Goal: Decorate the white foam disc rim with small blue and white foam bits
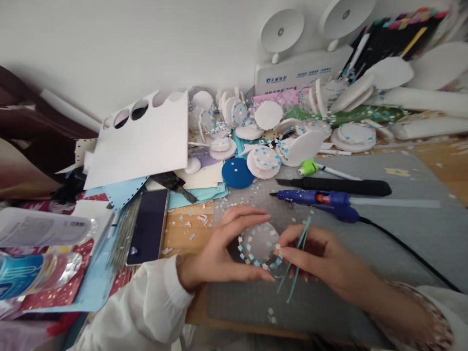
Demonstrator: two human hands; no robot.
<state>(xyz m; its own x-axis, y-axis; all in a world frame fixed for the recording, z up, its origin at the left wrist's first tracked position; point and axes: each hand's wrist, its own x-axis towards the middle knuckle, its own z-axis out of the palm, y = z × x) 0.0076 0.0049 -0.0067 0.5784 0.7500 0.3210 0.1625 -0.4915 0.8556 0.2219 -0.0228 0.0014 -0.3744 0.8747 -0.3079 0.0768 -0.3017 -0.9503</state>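
My left hand (228,248) curves its thumb and fingers round a round, see-through piece (260,241) dotted along its rim with tiny pale blue and white star-like bits. At that piece's right edge, my right hand (316,251) pinches thumb and forefinger together on a small whitish bit (278,247). Teal tweezers (300,246) are also held in my right hand, their tips hanging down and apart. Below both hands lies a grey cutting mat (248,302). A blue glue gun (314,197) with a clear glue stick rests just beyond my right hand.
A black craft knife (336,185) lies behind the glue gun, whose black cord (405,251) runs right. White discs (268,114) with blue bits crowd the back, near a blue disc (238,173). A phone (148,226), white board (142,141) and plastic bottle (40,273) are leftward.
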